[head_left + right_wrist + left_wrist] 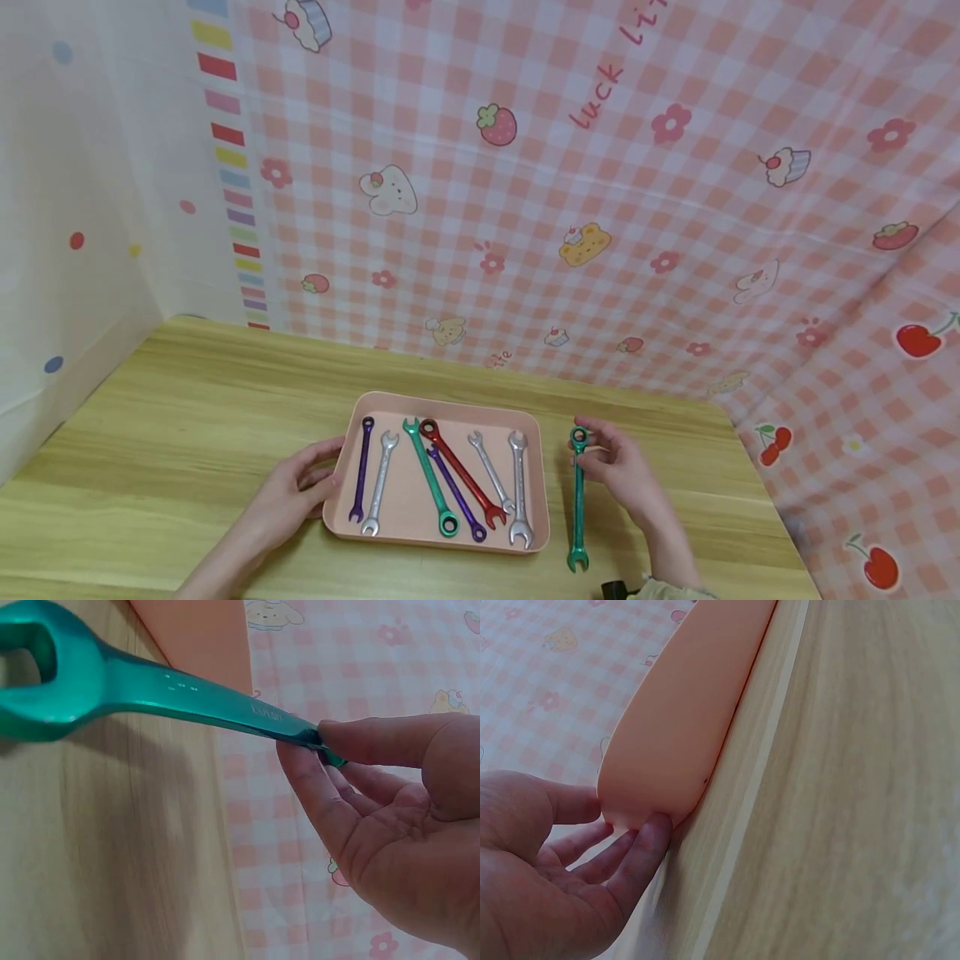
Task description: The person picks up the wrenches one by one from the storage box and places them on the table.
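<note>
Eight wrenches show: seven in one tray (405, 510) and one out of it. The right hand (618, 471) has thumb and fingers clamped on the eighth, a green wrench (578, 510), near its ring end, just off the tray's right edge, open jaw toward the near side. The left hand (294, 490) has its fingers apart, touching the tray's left edge. In the tray: two purple wrenches (362, 475), one along the left edge; three silver wrenches (519, 492), one along the right edge; one red (468, 479); another green (429, 475). The tray rests on the desk (187, 400).
</note>
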Available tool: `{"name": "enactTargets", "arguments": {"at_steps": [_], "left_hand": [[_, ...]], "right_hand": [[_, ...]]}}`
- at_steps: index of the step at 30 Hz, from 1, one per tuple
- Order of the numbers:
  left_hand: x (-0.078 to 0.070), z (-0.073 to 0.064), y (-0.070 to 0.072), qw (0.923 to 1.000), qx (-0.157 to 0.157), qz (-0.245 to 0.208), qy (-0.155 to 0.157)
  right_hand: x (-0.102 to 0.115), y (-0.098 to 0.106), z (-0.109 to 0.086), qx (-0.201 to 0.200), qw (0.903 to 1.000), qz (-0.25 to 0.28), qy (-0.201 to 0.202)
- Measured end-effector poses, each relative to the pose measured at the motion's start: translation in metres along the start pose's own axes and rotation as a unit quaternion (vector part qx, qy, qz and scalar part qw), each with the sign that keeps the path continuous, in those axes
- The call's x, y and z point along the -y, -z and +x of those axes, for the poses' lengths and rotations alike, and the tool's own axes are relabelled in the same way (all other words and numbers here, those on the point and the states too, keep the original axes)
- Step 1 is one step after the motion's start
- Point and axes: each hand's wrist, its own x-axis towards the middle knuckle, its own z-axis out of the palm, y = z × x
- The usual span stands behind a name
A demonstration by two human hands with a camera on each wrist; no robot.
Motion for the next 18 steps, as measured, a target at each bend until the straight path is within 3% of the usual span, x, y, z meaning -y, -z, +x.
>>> {"name": "enactTargets", "arguments": {"at_steps": [10,18], "left_hand": [[-0.0002,0.0007,-0.0002,1.0,0.0,0.003,0.003],[0.0005,0.0007,0.0001,1.0,0.001,0.002,0.002]], "right_hand": [[-0.0036,-0.0044,0.0022,0.019,0.9985,-0.046,0.024],[-0.0046,-0.0086,0.0025,0.016,0.9964,-0.083,0.005]]}}
